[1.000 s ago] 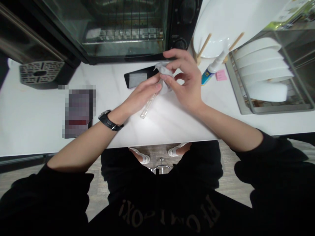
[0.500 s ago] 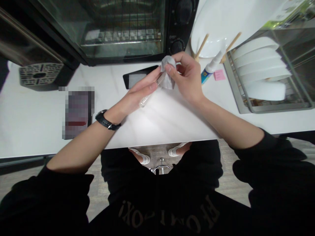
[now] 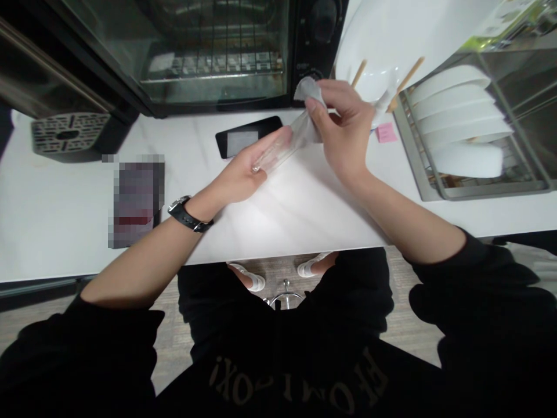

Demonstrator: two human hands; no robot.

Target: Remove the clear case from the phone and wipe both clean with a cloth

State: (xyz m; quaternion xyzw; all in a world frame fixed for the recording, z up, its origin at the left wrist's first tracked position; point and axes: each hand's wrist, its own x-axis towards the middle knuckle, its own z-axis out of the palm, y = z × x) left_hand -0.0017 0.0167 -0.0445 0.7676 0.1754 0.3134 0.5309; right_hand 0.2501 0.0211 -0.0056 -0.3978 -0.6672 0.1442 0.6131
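Slender item (image 3: pixel 278 150) looks clear, colourless and blurred.

This looks like a kitchen. A black toaster oven with wire racks (image 3: pixel 217 58) stands far-left, white ceramic dishes in a metal rack (image 3: pixel 461 116) far-right.

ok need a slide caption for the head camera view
Clear slender item across the open left hand, right hand pinching a thin whitish sheet, above a white counter.
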